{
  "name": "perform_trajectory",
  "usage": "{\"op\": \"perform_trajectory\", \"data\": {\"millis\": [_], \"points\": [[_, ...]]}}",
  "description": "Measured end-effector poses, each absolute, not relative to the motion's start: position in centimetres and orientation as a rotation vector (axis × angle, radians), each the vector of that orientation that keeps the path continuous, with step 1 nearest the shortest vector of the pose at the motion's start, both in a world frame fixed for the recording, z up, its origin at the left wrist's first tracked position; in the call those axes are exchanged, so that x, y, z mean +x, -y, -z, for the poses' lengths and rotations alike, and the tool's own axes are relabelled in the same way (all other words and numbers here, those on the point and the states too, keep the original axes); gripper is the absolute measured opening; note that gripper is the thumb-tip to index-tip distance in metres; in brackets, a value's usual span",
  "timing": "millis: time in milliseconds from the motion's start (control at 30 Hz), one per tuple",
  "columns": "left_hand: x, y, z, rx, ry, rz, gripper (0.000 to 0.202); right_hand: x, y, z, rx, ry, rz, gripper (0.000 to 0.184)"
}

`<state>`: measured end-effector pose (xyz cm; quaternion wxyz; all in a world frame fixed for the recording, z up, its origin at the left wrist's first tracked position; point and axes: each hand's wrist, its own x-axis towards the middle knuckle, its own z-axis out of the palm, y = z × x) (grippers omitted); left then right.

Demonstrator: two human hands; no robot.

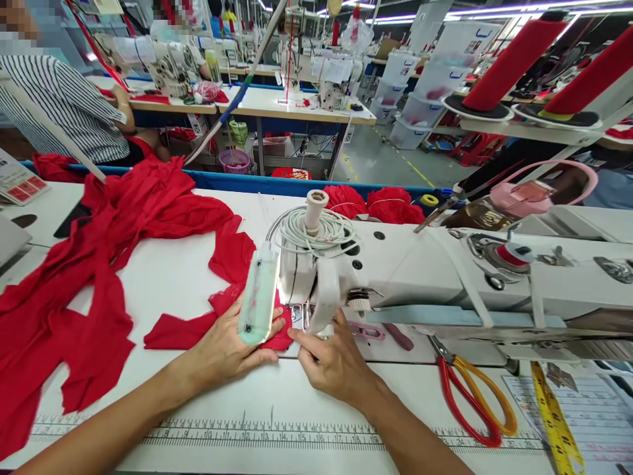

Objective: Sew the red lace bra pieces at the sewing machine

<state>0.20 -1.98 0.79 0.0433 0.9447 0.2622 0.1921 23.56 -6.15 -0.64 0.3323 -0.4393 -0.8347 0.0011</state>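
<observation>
My left hand [228,346] lies flat, fingers stretched out, pressing a red fabric piece [184,330] onto the white table in front of the sewing machine [420,274]. A pale green lamp [258,300] on the machine head hides part of its fingers. My right hand [330,359] rests just right of it, fingers curled and pinching the red fabric's edge close to the presser foot [301,320]. The needle area is partly hidden behind the machine head.
A big heap of red cloth [89,264] covers the table's left. Scissors with red and orange handles [469,392] and a yellow tape measure [554,422] lie at right. Red thread cones [509,63] stand above the machine. A person in a striped shirt [59,105] sits at back left.
</observation>
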Motion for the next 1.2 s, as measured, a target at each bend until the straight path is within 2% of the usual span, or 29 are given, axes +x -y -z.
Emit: {"op": "perform_trajectory", "data": {"millis": [167,367,567,667,733,900,1000,1100,1200], "points": [[0.3,2.2,-1.8,2.890,-0.814,-0.581,0.036,23.6,6.3,0.9,-1.174,2.154,0.042,0.037],[0.1,1.6,-0.7,2.892,-0.902,-0.602,0.046,23.6,6.4,1.6,-1.254,2.163,0.035,0.033],[-0.1,-0.2,1.3,2.777,-0.818,-0.645,0.041,23.6,5.9,1.7,-1.288,2.184,0.035,0.029],[0.0,-0.4,1.6,2.741,-0.939,-0.612,0.050,23.5,5.7,1.5,-1.283,2.178,0.051,0.029],[0.1,-0.2,1.4,2.729,-0.992,-0.573,0.053,23.5,5.6,1.5,-1.281,2.173,0.074,0.028],[-0.8,1.2,0.2,2.716,-0.962,-0.453,0.041,23.4,5.5,1.4,-1.236,2.122,0.151,0.030],[-2.4,3.1,-0.4,2.759,-0.983,-0.420,0.045,23.3,5.4,1.3,-1.198,2.106,0.156,0.032],[-3.8,5.9,-0.7,2.874,-1.048,-0.540,0.044,23.4,5.3,1.4,-1.166,2.113,0.136,0.032],[-4.2,9.0,-0.9,2.955,-1.276,-0.868,0.028,23.4,5.7,1.2,-1.153,2.115,0.123,0.033]]}}
